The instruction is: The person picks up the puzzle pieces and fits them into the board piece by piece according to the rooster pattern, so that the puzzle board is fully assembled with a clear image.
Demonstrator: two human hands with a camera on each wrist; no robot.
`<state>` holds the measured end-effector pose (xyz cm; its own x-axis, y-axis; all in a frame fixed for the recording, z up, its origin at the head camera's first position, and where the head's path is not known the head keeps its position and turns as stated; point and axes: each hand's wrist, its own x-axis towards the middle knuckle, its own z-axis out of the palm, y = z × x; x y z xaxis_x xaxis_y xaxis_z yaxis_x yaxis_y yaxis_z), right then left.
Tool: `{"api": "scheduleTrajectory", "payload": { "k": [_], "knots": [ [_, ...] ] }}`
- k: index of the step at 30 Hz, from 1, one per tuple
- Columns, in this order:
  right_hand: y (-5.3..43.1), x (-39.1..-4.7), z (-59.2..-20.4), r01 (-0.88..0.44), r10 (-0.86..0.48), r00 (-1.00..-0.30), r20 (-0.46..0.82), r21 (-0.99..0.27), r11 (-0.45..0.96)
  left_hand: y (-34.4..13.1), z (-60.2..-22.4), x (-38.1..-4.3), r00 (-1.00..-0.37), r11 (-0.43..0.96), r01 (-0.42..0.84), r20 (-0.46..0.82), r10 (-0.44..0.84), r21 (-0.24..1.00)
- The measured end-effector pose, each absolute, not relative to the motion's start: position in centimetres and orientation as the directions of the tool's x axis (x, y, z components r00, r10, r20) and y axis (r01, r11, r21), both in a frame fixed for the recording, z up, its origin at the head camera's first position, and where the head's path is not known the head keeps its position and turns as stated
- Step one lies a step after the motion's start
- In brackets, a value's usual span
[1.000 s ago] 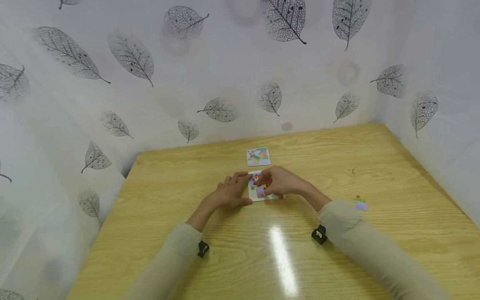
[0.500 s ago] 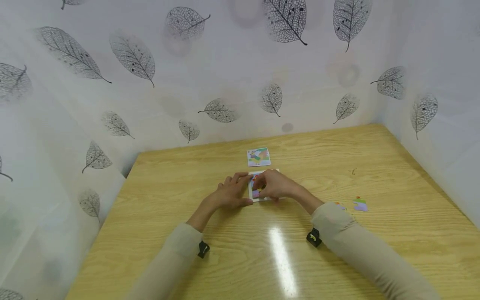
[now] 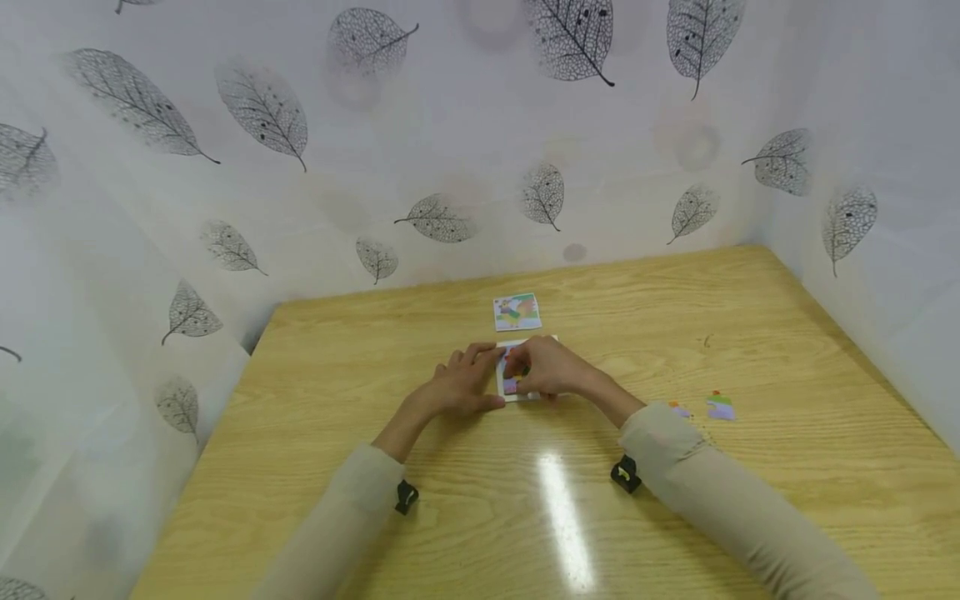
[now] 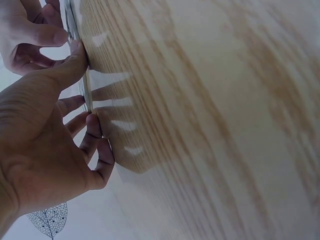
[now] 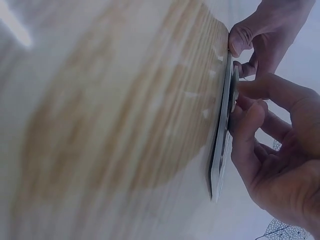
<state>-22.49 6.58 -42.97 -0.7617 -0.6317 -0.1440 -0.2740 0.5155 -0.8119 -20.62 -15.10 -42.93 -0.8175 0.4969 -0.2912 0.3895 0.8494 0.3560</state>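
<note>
A white-rimmed jigsaw puzzle board point(image 3: 501, 385) lies flat on the table, showing colourful picture parts. My left hand point(image 3: 459, 388) holds its left side, with the thumb at the near corner and the index finger farther up. In the left wrist view the thumb and curled fingers point(image 4: 94, 132) meet the board's edge. Over the board my right hand point(image 3: 553, 367) pinches a small puzzle piece point(image 5: 234, 89) between thumb and index finger, down at the board's surface. A lilac patch point(image 3: 512, 387) shows beside the right fingertips. The right hand hides much of the board.
Behind the board lies a square picture card point(image 3: 517, 312). Two loose puzzle pieces lie to the right: a green and lilac one point(image 3: 721, 407) and a smaller one point(image 3: 678, 409) near the right sleeve. Leaf-printed cloth point(image 3: 480, 150) hangs behind the wooden table point(image 3: 337, 350).
My right hand has shifted slightly left over the board and come down with the puzzle piece. The right sleeve has moved left, uncovering the smaller loose piece. The left hand has stayed in place.
</note>
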Motion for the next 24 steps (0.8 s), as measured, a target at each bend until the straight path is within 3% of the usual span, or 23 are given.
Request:
{"api": "scheduleTrajectory", "payload": {
  "k": [24],
  "knots": [
    [6.3, -22.4, -42.5, -0.268, -0.6, -0.782, -0.168, -0.779, 0.568, -15.2, -43.7, -21.0, -0.819, 0.849, 0.364, -0.303, 0.488, 0.384]
  ]
}}
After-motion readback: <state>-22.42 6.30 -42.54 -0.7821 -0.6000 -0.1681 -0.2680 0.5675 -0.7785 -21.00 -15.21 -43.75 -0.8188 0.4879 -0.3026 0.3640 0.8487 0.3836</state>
